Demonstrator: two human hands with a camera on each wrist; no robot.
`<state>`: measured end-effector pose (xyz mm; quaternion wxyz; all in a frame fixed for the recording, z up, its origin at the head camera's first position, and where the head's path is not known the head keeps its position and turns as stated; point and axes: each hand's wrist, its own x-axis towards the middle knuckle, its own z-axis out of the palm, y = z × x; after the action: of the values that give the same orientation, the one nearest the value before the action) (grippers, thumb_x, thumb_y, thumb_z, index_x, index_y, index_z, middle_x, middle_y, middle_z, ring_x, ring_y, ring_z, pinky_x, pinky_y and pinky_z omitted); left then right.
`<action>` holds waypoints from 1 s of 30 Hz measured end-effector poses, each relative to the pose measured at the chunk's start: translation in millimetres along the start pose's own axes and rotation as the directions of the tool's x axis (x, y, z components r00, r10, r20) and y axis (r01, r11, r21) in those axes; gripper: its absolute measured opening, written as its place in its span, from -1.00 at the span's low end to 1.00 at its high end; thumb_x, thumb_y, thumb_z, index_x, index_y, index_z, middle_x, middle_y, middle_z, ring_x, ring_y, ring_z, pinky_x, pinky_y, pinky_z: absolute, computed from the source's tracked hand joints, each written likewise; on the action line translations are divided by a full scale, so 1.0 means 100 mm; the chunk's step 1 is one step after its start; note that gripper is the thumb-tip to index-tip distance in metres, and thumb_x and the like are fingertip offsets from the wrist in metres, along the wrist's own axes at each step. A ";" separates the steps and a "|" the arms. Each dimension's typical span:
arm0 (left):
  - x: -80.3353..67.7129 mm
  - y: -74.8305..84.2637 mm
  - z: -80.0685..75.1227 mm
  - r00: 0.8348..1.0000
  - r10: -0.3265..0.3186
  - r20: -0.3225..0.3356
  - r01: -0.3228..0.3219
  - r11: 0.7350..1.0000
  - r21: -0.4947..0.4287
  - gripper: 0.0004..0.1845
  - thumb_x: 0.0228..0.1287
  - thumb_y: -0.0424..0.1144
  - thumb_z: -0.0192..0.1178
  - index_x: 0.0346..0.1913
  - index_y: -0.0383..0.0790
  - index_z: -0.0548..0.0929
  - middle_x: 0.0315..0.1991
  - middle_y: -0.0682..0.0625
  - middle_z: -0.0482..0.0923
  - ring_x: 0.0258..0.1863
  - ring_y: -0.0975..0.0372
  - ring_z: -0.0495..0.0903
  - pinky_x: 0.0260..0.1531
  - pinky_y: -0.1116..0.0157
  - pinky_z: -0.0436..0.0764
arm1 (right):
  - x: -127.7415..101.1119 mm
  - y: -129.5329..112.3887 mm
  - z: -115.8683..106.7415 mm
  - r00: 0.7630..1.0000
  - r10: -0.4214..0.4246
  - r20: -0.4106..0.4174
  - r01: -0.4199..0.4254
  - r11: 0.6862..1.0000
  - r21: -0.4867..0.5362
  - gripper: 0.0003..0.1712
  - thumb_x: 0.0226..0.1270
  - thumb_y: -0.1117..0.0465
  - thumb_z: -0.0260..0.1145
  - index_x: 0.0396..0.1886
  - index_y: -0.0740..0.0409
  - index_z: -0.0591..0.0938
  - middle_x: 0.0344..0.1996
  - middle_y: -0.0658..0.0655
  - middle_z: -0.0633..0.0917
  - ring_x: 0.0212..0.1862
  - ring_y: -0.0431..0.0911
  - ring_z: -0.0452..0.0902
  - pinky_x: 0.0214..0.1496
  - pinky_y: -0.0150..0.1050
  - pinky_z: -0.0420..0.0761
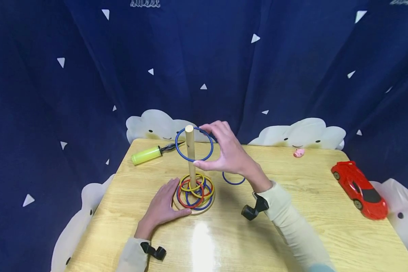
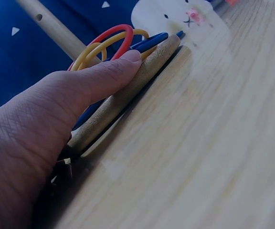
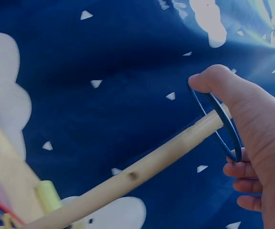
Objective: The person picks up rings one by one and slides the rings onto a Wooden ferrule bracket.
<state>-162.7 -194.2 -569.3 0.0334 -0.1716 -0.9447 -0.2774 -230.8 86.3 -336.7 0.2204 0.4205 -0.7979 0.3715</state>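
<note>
The right hand is lifted up in the middle of the head view, with its cream sleeve running down to the lower right. Its thumb and fingers pinch a thin blue plastic ring. The ring is tilted and sits around the top of the tall round wooden peg, just below the tip. In the right wrist view the same blue ring circles the end of the peg at the middle right of the frame.

The left hand lies flat on the light wooden desk, lower and to the left of the peg. Its fingers are straight and press against the edge of the round wooden base. In the left wrist view the thumb rests on the side of that base.

A pile of thin red, yellow and blue rings lies on the base around the bottom of the peg. One more blue ring lies flat on the desk just to the right of the base, partly hidden behind the right hand.
</note>
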 end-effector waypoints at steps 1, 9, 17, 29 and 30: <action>-0.01 0.00 0.00 1.000 -0.001 0.001 0.001 1.000 0.001 0.39 -0.08 0.63 0.35 0.68 -0.16 0.12 0.64 -0.12 0.16 0.63 -0.04 0.11 0.60 -0.10 0.12 | -0.04 0.02 0.05 1.000 0.013 0.022 -0.013 1.000 -0.014 0.06 -0.13 -0.27 0.64 0.30 0.24 0.55 0.07 0.09 0.59 0.14 0.02 0.38 0.16 -0.07 0.47; -0.02 0.01 0.01 1.000 0.004 -0.006 -0.004 1.000 0.008 0.37 -0.06 0.63 0.32 0.68 -0.16 0.13 0.65 -0.08 0.16 0.63 -0.02 0.12 0.61 -0.07 0.12 | -0.48 0.28 0.53 0.976 0.153 0.153 -0.143 0.987 -0.075 0.08 -0.13 -0.35 0.62 0.33 0.15 0.55 0.17 0.11 0.59 0.22 0.03 0.39 0.24 0.01 0.52; 0.00 0.00 0.01 1.000 -0.004 0.003 0.004 1.000 0.007 0.37 -0.06 0.64 0.31 0.69 -0.12 0.11 0.64 -0.11 0.16 0.63 -0.01 0.11 0.62 -0.06 0.11 | -0.95 0.61 0.94 0.920 0.311 0.241 -0.286 0.949 -0.132 0.09 -0.15 -0.45 0.59 0.30 0.10 0.58 0.14 0.06 0.59 0.19 -0.02 0.41 0.25 -0.02 0.53; 0.00 -0.01 -0.01 1.000 -0.005 0.008 0.005 1.000 0.010 0.37 -0.04 0.61 0.33 0.69 -0.14 0.10 0.64 -0.13 0.16 0.63 -0.01 0.12 0.62 -0.05 0.09 | -1.15 0.75 1.18 0.895 0.341 0.288 -0.305 0.938 -0.165 0.11 -0.10 -0.53 0.52 0.31 0.10 0.59 0.14 0.04 0.63 0.20 -0.04 0.46 0.25 -0.06 0.56; 0.00 -0.01 -0.01 1.000 -0.005 0.008 0.005 1.000 0.010 0.37 -0.04 0.61 0.33 0.69 -0.15 0.10 0.64 -0.13 0.16 0.63 -0.02 0.12 0.62 -0.05 0.09 | -1.17 0.75 1.18 0.894 0.340 0.293 -0.305 0.939 -0.160 0.11 -0.10 -0.53 0.52 0.32 0.11 0.59 0.16 0.05 0.63 0.21 -0.02 0.46 0.27 -0.04 0.56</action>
<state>-162.7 -195.3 -569.2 0.0296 -0.1704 -0.9466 -0.2720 -234.2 81.4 -518.9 0.0477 0.3236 -0.9007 0.2860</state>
